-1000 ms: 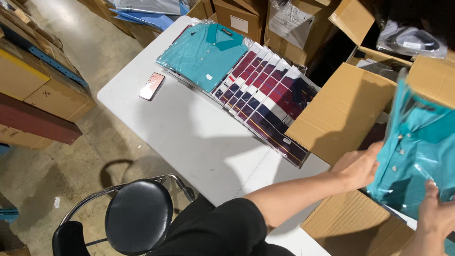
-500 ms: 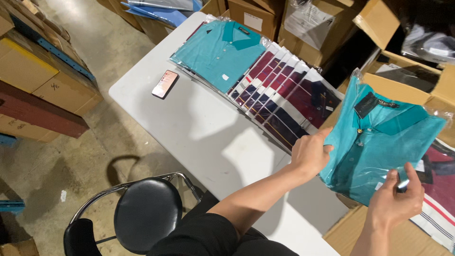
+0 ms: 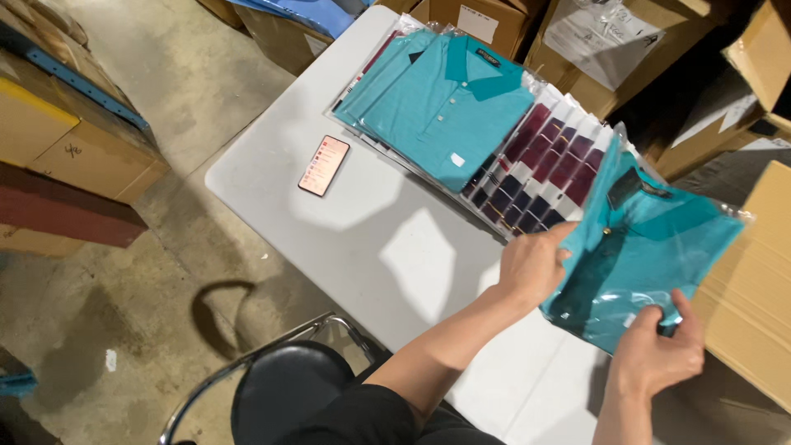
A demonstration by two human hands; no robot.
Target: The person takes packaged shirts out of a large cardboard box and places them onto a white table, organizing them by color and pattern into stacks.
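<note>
I hold a teal polo shirt in a clear plastic bag point(image 3: 651, 247) above the right part of the white table point(image 3: 371, 222). My left hand point(image 3: 531, 265) grips its left edge, and my right hand point(image 3: 655, 354) pinches its bottom edge. Just beyond lies a fanned row of bagged dark red and navy shirts point(image 3: 544, 165). At the table's far end rests a stack of bagged teal polo shirts point(image 3: 445, 103). A phone point(image 3: 324, 165) lies flat on the table's left side.
An open cardboard box point(image 3: 750, 297) sits to my right, with more boxes point(image 3: 593, 37) behind the table. A black stool with a metal frame point(image 3: 288, 387) is below me. Stacked cartons point(image 3: 58, 140) line the concrete floor at left.
The bagged teal shirt came up out of the box on the right and leftward over the table. Both hands stayed on it; my view shifted toward the table.
</note>
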